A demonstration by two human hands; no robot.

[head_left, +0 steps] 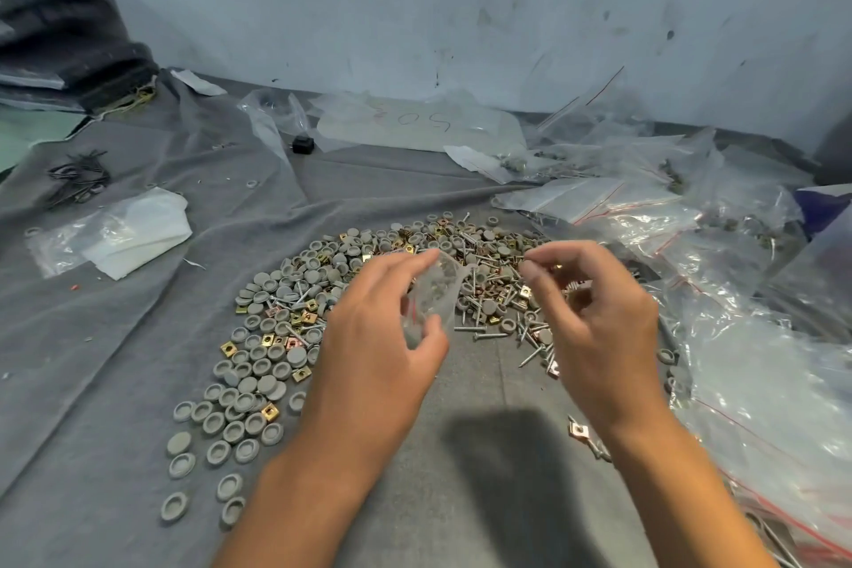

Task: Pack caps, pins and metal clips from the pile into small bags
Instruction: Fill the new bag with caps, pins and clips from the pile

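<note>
A large pile (396, 304) of grey caps (258, 387), pins (470, 329) and square metal clips (229, 348) is still lying across the middle of the frame on the grey cloth-covered surface (115, 383), so most of the packing seems to be waiting. Filled small bags (594, 198) are heaping up at the right edge and upper right, which suggests a good share is already done.

The left hand (382, 337), at centre frame, is holding a small clear bag (431, 295) upright between thumb and curled fingers; the bag appears to be carrying a few pieces already, though its contents are blurred. The right hand (594, 309), just right of it and apart from the bag, is hovering above the pile with fingers curled inward, pinching what looks like a small brass-coloured piece; which kind I cannot tell.
</note>
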